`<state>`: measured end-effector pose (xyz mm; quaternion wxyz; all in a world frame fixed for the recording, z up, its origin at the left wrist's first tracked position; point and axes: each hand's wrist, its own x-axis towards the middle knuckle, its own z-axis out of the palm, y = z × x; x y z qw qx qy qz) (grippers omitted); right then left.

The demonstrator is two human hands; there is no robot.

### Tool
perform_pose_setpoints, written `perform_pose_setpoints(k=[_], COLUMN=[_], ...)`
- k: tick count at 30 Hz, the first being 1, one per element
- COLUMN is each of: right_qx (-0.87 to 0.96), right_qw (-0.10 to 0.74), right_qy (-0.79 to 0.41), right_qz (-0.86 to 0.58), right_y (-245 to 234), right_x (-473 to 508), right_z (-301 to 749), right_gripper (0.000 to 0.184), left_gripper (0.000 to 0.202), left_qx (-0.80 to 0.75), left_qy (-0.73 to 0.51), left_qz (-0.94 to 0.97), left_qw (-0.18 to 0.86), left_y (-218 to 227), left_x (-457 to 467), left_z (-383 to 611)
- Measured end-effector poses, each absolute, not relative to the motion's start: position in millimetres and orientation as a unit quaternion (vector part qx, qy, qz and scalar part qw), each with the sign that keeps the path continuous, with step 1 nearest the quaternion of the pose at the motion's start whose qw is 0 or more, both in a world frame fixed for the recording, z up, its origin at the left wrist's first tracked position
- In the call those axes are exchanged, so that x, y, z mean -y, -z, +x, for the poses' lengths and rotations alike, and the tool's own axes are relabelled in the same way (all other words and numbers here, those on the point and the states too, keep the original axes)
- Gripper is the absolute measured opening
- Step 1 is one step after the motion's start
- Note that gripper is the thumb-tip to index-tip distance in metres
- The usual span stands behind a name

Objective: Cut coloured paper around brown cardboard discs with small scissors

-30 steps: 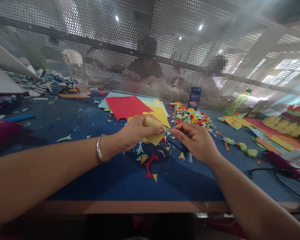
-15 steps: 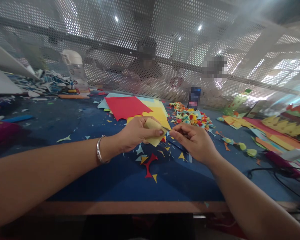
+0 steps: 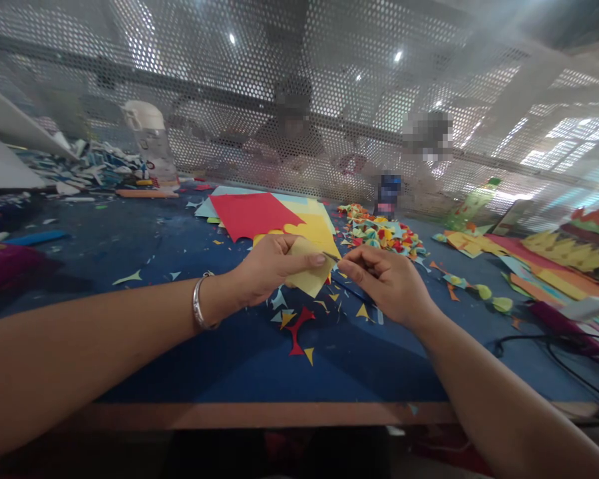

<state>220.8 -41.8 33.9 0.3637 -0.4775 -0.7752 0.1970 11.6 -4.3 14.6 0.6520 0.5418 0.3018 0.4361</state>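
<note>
A piece of pale yellow paper (image 3: 309, 276) is pinched between the thumb and fingers of my left hand (image 3: 272, 266), which wears a silver bangle. From the closed fingers of my right hand (image 3: 387, 279) reach the thin dark blades of scissors (image 3: 333, 257), touching the right edge of the paper; their handles are hidden in the hand. Under and below the hands lie cut scraps, among them a red offcut (image 3: 299, 329) and a small yellow triangle (image 3: 309, 356). Behind the left hand are a red sheet (image 3: 254, 214) and a yellow sheet (image 3: 319, 229) with scalloped cuts.
A pile of small coloured paper pieces (image 3: 387, 234) lies behind my right hand. A water bottle (image 3: 152, 143) stands back left, a green-capped bottle (image 3: 474, 203) back right. Paper strips (image 3: 544, 276) and a black cable (image 3: 554, 342) lie right. A perforated metal screen (image 3: 204, 86) borders the table, people behind it.
The pale yellow paper has turned slightly in my left hand, its lower corner shifting right. The scissor blades show a little more at its edge. Both arms stay nearly still.
</note>
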Motion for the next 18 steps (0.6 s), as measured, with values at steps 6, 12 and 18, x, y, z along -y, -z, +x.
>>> perform_pose_setpoints(k=[6, 12, 18], right_qx=[0.776, 0.779, 0.783], right_qw=[0.361, 0.357, 0.358], right_qy=[-0.19, -0.187, -0.183], right_qz=[-0.481, -0.48, -0.475], right_y=[-34.0, -34.0, -34.1], right_x=[42.0, 42.2, 41.9], right_z=[221.2, 221.7, 221.5], right_gripper=[0.038, 0.035, 0.035], left_gripper=[0.02, 0.021, 0.024], left_qx=[-0.311, -0.312, -0.307], left_qy=[-0.435, -0.432, -0.425], left_qz=[0.543, 0.551, 0.559], left_qw=[0.648, 0.642, 0.642], left_y=[-15.7, -14.3, -12.6], left_x=[4.6, 4.1, 4.5], left_z=[11.6, 11.3, 12.0])
